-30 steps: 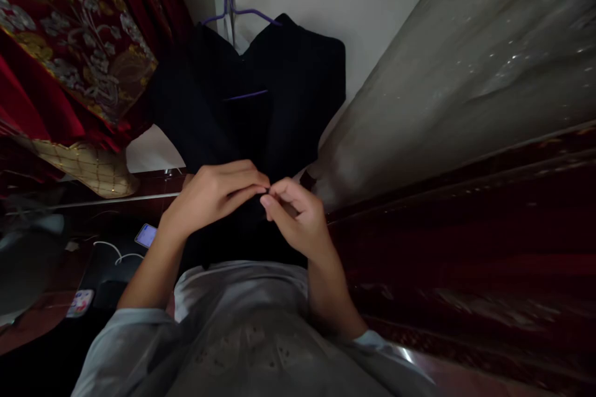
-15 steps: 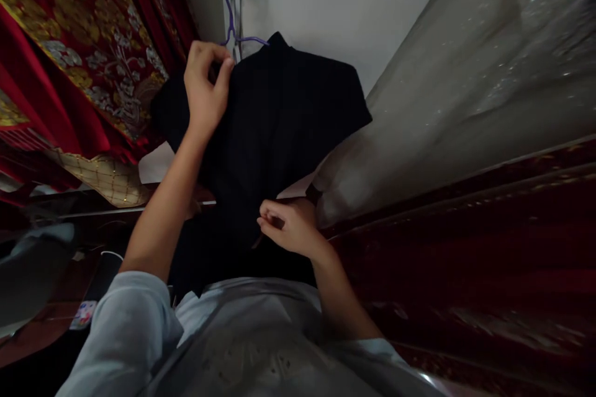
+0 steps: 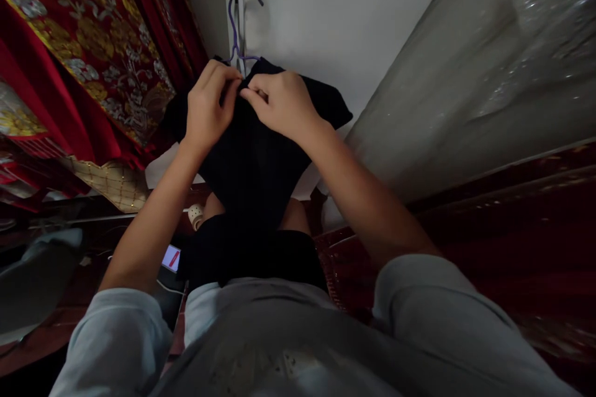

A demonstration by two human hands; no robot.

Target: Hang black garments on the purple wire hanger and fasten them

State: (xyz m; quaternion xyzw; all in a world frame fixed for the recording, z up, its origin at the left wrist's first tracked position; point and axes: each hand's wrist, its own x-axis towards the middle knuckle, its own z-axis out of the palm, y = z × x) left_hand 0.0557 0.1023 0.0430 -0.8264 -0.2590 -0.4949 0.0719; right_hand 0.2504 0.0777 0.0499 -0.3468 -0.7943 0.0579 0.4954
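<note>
A black short-sleeved shirt [image 3: 258,161] hangs in front of me on a purple hanger [image 3: 234,25]. My left hand [image 3: 210,99] is at the shirt's neckline, thumb and fingers pinched together on the cloth near the hanger's neck. Close beside it, almost touching, my right hand [image 3: 282,102] pinches at the same neckline from the right. Both sets of fingertips meet dark fabric, so any small item between them cannot be made out. The shirt's lower part hangs down before my legs.
Red cloth with gold and silver embroidery [image 3: 93,31] hangs at the left. A large item in clear plastic wrapping [image 3: 442,74] leans at the right above dark red furniture [image 3: 465,223]. A lit phone [image 3: 171,257] lies low on the left, near a pale perforated shoe [image 3: 195,216].
My right hand has risen from low on the shirt to the neckline beside my left hand. The left hand stays pinched there, and the collar sits slightly lower in view.
</note>
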